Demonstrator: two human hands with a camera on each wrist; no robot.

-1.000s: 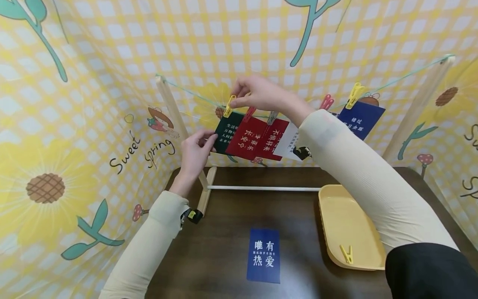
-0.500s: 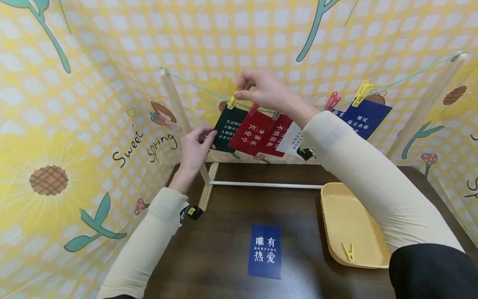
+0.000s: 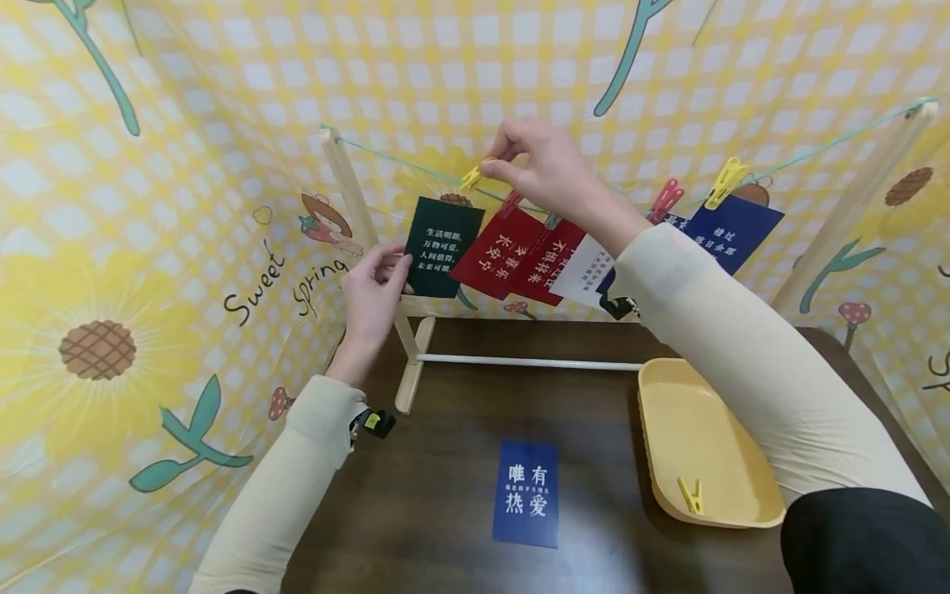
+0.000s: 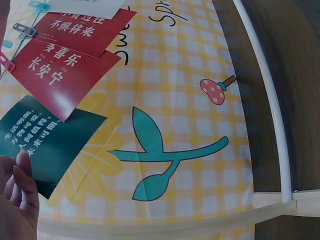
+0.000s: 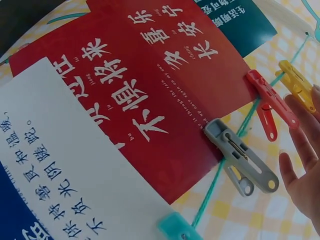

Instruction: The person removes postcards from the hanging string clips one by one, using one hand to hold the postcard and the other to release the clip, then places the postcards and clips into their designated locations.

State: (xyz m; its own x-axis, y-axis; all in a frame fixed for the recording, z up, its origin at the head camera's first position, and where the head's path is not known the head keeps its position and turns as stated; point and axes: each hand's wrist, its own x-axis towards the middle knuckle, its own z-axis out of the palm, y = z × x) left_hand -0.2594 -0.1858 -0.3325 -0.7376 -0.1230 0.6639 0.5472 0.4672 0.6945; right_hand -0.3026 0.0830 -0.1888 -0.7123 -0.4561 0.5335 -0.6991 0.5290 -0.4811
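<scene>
Since the earlier frames, the dark green card (image 3: 433,257) has come away from the yellow clothespin (image 3: 471,178) and now stands nearly upright just left of it, below the cord (image 3: 839,145). The left hand (image 3: 374,289) pinches the card's lower left edge between thumb and fingers; the right hand (image 3: 542,165) pinches the clothespin's handles up at the cord. Beside the green card hang a red card (image 3: 493,254), a second red card (image 3: 545,268) and a white card (image 3: 579,276), overlapping, under a red clothespin (image 5: 272,97), a gray clothespin (image 5: 242,155) and a teal clothespin (image 5: 180,227). The cord runs between a left post (image 3: 347,181) and a right post (image 3: 853,206), with a white rod (image 3: 530,361) low along the back of the dark brown surface (image 3: 416,495). A blue card (image 3: 525,528) lies flat there, near a pale yellow tray (image 3: 690,429) holding another yellow clothespin (image 3: 692,497). The right sleeve (image 3: 727,355) crosses above the tray, hiding its right side and part of the hanging row. Yellow-checked cloth (image 3: 297,74) printed with flowers encloses the back and sides.
</scene>
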